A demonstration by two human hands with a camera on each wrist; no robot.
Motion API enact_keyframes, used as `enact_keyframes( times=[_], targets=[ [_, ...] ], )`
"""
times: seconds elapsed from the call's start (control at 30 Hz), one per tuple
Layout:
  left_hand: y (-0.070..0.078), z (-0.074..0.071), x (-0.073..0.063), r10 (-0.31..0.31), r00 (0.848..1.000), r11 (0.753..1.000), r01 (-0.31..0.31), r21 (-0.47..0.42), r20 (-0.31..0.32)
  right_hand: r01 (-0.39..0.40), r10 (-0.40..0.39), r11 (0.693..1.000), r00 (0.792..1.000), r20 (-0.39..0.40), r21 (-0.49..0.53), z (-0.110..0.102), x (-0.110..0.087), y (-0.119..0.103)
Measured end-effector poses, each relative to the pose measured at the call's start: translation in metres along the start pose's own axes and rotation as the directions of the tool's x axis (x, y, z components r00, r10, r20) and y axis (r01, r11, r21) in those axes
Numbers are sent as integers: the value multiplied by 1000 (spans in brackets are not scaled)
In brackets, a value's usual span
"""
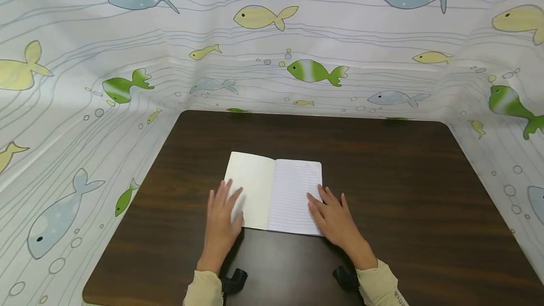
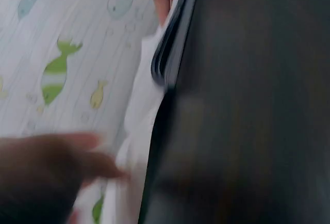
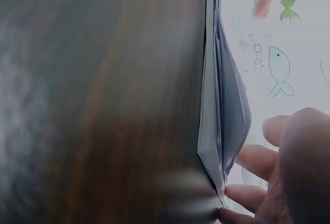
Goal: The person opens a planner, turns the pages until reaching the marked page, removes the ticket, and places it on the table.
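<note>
An open notebook (image 1: 293, 197) lies flat on the dark wooden table, a plain cream page on the left and a lined page on the right. My left hand (image 1: 222, 221) rests at the outer edge of the plain page, fingers spread and mostly straight. On the lined page's right edge lie the extended fingers of my right hand (image 1: 337, 223). The right wrist view shows the notebook's page edges (image 3: 232, 95) side-on, slightly fanned, with my right fingertips touching near a corner. In the left wrist view my left hand (image 2: 46, 167) is blurred beside the notebook.
The brown wooden table (image 1: 425, 211) extends around the notebook on all sides. A white fish-print cloth (image 1: 263, 55) hangs behind it and along both sides. Black wrist mounts (image 1: 235, 281) sit at the inner side of both cuffs.
</note>
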State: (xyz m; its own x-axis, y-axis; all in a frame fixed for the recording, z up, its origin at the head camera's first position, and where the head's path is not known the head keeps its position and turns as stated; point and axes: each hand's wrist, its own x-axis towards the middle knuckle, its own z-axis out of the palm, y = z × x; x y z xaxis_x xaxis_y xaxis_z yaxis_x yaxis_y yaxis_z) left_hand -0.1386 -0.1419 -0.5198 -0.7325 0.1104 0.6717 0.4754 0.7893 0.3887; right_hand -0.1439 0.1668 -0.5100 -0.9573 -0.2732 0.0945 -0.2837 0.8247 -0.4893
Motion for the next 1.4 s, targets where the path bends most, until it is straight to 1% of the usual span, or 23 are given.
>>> enact_keyframes(
  times=[0.03, 0.07, 0.1, 0.13, 0.17, 0.2, 0.23, 0.27, 0.3, 0.33, 0.4, 0.47, 0.53, 0.63, 0.7, 0.83, 0.93, 1.03, 1.17, 1.23, 1.3, 1.37, 1.4],
  targets=[
    [2, 5, 1, 29, 995, 1000, -29, -2, 97, -1, 1, 1000, 1000, -5, -3, 0, 0, 0],
    [5, 10, 1, 57, 978, 998, -55, -15, 200, -2, 2, 1000, 1000, -10, -10, 1, 0, 0],
    [9, 15, 2, 79, 952, 997, -72, -33, 296, -5, 5, 1000, 1000, -10, -19, 2, 0, 0],
    [13, 19, 3, 88, 917, 996, -78, -42, 390, -2, 2, 1000, 1000, -19, -31, 2, -1, -1],
    [17, 23, 3, 91, 877, 996, -77, -48, 472, 3, -4, 999, 1000, -30, -49, 3, -1, -3],
    [20, 27, 3, 89, 838, 996, -77, -45, 538, 10, -13, 997, 999, -43, -71, 4, -1, -4],
    [24, 30, 3, 81, 803, 997, -76, -34, 590, 19, -24, 996, 998, -59, -91, 4, -1, -6],
    [27, 32, 3, 74, 778, 997, -81, -17, 624, 26, -34, 993, 997, -68, -113, 5, -2, -8],
    [29, 34, 3, 64, 759, 996, -87, 4, 647, 37, -48, 990, 996, -79, -136, 5, -2, -11],
    [31, 35, 3, 53, 751, 995, -92, 24, 659, 51, -64, 987, 994, -86, -153, 5, -1, -13],
    [34, 37, 4, 42, 750, 994, -101, 51, 660, 76, -90, 983, 993, -77, -169, 6, 0, -19],
    [35, 37, 4, 43, 756, 992, -109, 61, 654, 95, -105, 981, 993, -49, -169, 9, 2, -25],
    [35, 37, 4, 42, 753, 992, -111, 64, 657, 108, -112, 982, 993, -20, -155, 13, 4, -29],
    [33, 38, 3, 38, 751, 994, -93, 49, 659, 120, -120, 986, 993, 5, -119, 19, 8, -34],
    [31, 40, 3, 34, 754, 997, -69, 27, 655, 131, -131, 989, 991, 14, -73, 23, 11, -37],
    [25, 44, 4, 48, 783, 998, -15, -59, 620, 139, -139, 990, 989, 52, 21, 29, 16, -43],
    [20, 45, 4, 50, 792, 989, 44, -139, 608, 135, -141, 988, 986, 87, 70, 28, 18, -42],
    [17, 41, 6, 17, 775, 972, 135, -192, 632, 148, -154, 987, 982, 108, 64, 22, 17, -35],
    [13, 33, 8, -54, 745, 933, 275, -232, 664, 173, -173, 985, 975, 137, 11, 13, 13, -22],
    [11, 30, 9, -72, 743, 912, 320, -258, 665, 185, -181, 983, 972, 148, -12, 8, 12, -18],
    [8, 28, 11, -65, 746, 900, 331, -285, 662, 193, -186, 980, 972, 140, -41, 5, 10, -15],
    [6, 27, 11, -54, 750, 896, 328, -300, 659, 198, -185, 976, 974, 132, -88, 3, 9, -14],
    [6, 26, 11, -52, 748, 895, 329, -302, 662, 200, -186, 974, 974, 128, -109, 2, 9, -13]
  ],
)
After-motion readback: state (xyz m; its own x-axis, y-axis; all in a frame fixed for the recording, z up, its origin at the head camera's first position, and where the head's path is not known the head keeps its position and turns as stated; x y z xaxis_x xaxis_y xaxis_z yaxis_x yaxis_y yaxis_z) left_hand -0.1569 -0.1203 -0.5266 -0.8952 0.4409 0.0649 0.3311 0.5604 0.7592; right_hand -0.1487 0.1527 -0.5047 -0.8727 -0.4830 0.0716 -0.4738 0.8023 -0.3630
